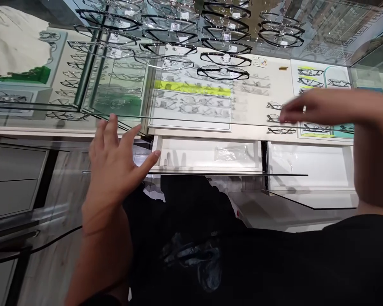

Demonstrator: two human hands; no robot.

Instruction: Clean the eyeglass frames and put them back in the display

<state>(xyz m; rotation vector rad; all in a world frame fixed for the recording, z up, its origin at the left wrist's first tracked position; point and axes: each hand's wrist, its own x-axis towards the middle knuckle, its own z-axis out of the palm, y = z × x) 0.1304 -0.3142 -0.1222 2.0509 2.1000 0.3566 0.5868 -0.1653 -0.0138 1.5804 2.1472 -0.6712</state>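
My left hand (116, 163) is open, fingers and thumb spread, above the front edge of the glass counter, holding nothing. My right hand (306, 107) reaches in from the right over the glass, fingers stretched to the left and slightly bent. Nothing shows in it; a small gap lies between its fingers. Below its fingertips, eyeglasses (281, 131) lie inside the case. Rows of eyeglasses with small white tags stand on the glass top, the nearest being a black-framed pair (223, 73). Clear plastic wrapping (194, 257) rests on my black clothing.
Two white drawers, a left one (191, 148) and a right one (309, 163), are pulled out below the counter. A clear plastic bag (232, 153) lies in the left drawer. A glass display case (83, 76) with more eyeglasses stands at left. A dark cable (55, 238) runs at lower left.
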